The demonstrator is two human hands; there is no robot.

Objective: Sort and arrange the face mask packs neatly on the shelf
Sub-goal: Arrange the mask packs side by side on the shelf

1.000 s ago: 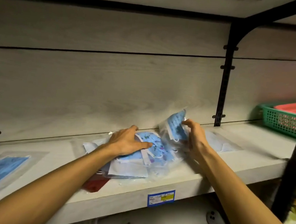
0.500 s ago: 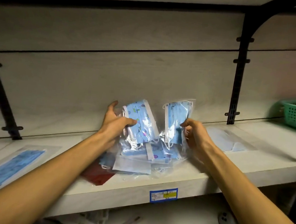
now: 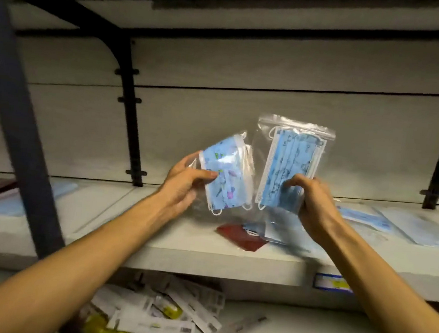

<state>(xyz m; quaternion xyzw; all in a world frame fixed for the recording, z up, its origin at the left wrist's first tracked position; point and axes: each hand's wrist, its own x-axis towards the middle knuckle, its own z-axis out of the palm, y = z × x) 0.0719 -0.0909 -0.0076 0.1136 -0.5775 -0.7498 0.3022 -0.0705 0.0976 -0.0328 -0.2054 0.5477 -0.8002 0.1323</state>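
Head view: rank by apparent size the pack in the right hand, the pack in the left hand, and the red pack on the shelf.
1. Right-hand pack, largest.
2. Left-hand pack.
3. Red pack, smallest, though partly covered and farther away.

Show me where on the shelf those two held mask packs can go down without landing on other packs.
The bare stretch of shelf runs from the dark post to the red pack, below the left hand. Crowded: the small pile beside the red pack under the right hand, and the flat blue packs further right.
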